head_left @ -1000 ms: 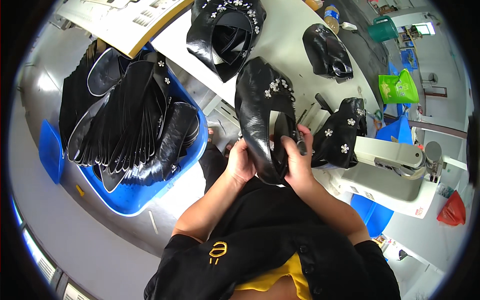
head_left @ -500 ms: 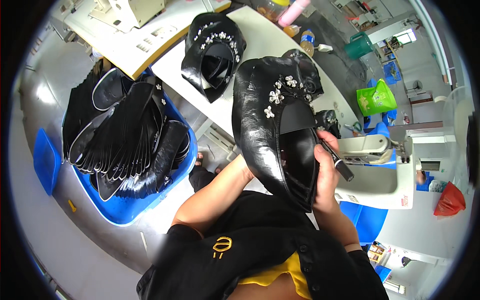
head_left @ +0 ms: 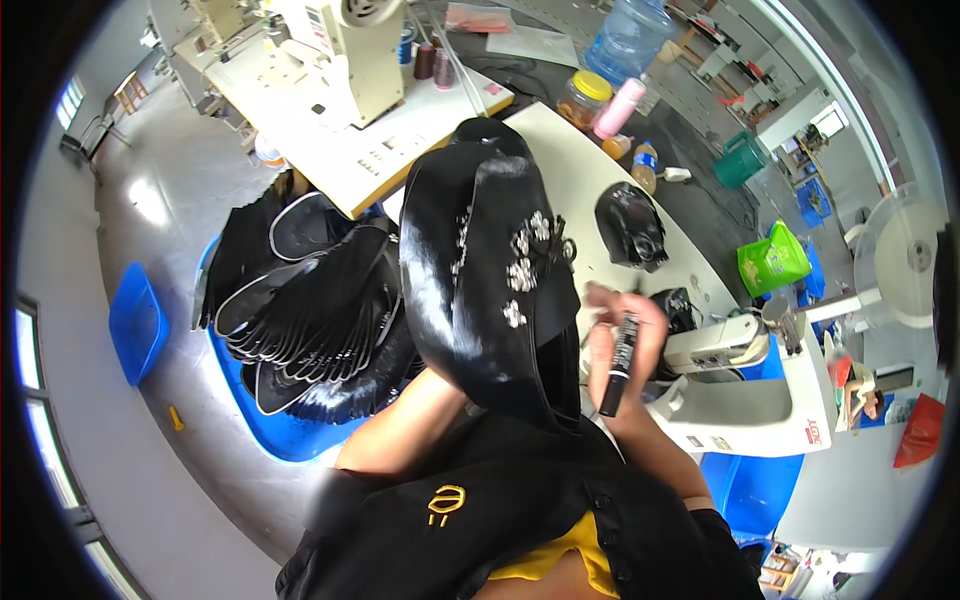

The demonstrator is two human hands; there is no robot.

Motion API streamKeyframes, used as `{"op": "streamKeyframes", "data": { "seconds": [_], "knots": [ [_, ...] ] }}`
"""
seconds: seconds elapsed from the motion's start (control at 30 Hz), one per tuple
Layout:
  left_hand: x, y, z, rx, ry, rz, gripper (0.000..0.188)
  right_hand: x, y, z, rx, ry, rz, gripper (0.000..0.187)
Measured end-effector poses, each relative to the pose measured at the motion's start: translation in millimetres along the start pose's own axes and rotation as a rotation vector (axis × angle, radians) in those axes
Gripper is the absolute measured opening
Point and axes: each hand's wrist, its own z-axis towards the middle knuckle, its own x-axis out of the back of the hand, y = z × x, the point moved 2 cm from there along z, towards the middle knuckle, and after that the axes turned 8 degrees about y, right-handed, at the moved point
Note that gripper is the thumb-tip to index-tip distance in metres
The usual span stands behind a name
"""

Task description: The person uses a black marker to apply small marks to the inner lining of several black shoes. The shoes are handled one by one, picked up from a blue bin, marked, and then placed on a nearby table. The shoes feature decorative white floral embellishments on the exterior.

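Observation:
A bundle of glossy black shoe uppers with clear flower-shaped beads hangs upright before my chest. My left hand holds it from behind and below; only the wrist end shows, and the fingers are hidden by the leather. To the right of the bundle, apart from it, my right hand grips a black marker pen against the palm, pointing down. That hand's fingertips are smeared by motion. Another beaded black bundle lies on the white table beyond it.
At the left a blue tub holds many fanned black uppers. A sewing machine stands far left of centre; another white machine is close at my right. Beyond the table are bottles, a yellow-lidded jar and a green bag.
My right hand has let go of the bundle's edge and moved away, keeping the marker. The bundle has turned and shifted left, showing more of its outer side. The view has swung as well.

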Motion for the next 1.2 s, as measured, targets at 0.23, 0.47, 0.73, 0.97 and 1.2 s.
{"op": "streamKeyframes", "data": {
  "seconds": [0.23, 0.47, 0.73, 0.97, 1.2],
  "knots": [
    [0, 59, -26, -0.071, 0.001, 0.147, 0.031, -109, -79, 93, 0.654, -0.780, 0.047, 0.039],
    [8, 74, -27, -0.228, 0.081, 0.345, 0.033, -93, -50, 114, 0.254, -0.669, 0.254, 0.038],
    [7, 98, -40, -0.487, 0.148, 1.009, 0.034, -27, -25, 82, 0.117, -0.297, 0.266, 0.039],
    [51, 74, -67, -0.116, -0.058, 0.728, 0.033, -24, -35, 58, 0.019, -0.211, 0.169, 0.049],
    [36, 69, -53, -0.021, -0.108, 0.510, 0.030, -50, -51, 53, -0.212, -0.452, 0.446, 0.028]
  ]
}}
